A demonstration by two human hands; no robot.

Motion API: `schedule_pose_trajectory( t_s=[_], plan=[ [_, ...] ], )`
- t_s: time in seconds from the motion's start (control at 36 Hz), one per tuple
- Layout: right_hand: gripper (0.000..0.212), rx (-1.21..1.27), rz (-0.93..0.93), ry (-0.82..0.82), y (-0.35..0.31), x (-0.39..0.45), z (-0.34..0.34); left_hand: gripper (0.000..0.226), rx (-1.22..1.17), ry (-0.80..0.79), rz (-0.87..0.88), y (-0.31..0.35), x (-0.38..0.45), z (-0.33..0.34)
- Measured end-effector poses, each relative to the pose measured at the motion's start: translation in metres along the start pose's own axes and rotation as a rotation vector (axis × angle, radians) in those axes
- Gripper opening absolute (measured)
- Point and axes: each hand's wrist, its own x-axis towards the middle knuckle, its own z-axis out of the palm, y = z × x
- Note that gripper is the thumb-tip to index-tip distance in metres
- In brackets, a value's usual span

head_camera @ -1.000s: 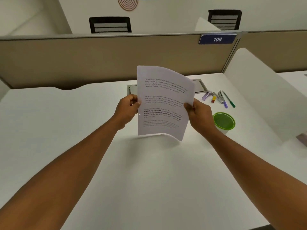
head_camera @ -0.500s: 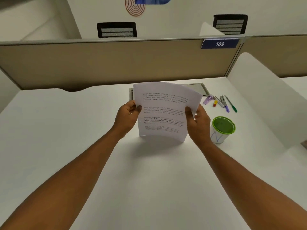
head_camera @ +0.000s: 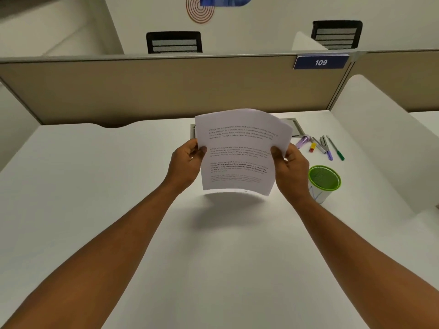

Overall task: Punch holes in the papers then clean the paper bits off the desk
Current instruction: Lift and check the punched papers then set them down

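The left hand (head_camera: 186, 163) and right hand (head_camera: 291, 169) are each pinching a side edge of the papers (head_camera: 240, 153), fingers closed, holding them bowed and upright above the white desk (head_camera: 95, 198). Just right of the right hand, a green-rimmed cup (head_camera: 324, 182) is standing. Beyond it, pens (head_camera: 329, 148) are lying loose. Nothing is blocking either hand.

Even, soft overhead light left a faint shadow under the papers (head_camera: 237, 150); wide-angle distortion bent the frame edges.
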Motion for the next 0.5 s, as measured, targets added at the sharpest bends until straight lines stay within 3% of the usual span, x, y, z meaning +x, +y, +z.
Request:
schedule_pose_trajectory(
  t_s=[0.14,0.36,0.5],
  plan=[
    [0.022,-0.023,0.004,-0.084,0.006,-0.009,0.004,0.027,0.045,-0.053,-0.023,-0.008,-0.004,-0.001],
    [0.021,0.017,-0.002,-0.046,-0.003,-0.006,0.000,0.020,0.037,0.043,0.046,-0.001,-0.008,-0.005],
    [0.022,-0.066,-0.017,-0.140,0.006,-0.012,0.005,0.023,0.113,-0.024,-0.044,-0.011,-0.012,-0.003]
  ],
)
